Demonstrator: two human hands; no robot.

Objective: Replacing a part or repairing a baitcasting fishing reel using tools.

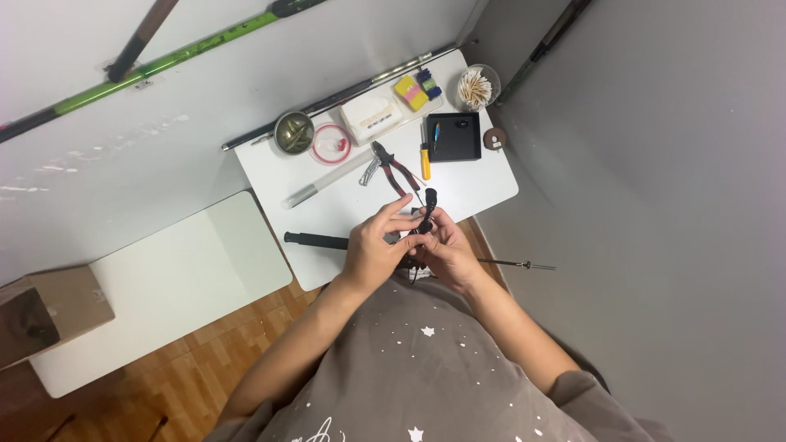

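Head view: left hand (372, 250) and right hand (446, 250) around small black part (428, 209) above white table (475, 184).

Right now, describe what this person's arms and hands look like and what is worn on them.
Both forearms are bare from the elbow down. The left hand and right hand wear no gloves; no rings, watch or bracelet can be made out. The upper arms are covered by the loose short sleeves of a grey-brown T-shirt scattered with small white stars and specks, with a white line print near the bottom edge.

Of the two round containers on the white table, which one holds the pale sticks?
The clear round cup at the table's far right corner holds the pale sticks. The other, the metal bowl further left beside the red-rimmed lid, holds none.
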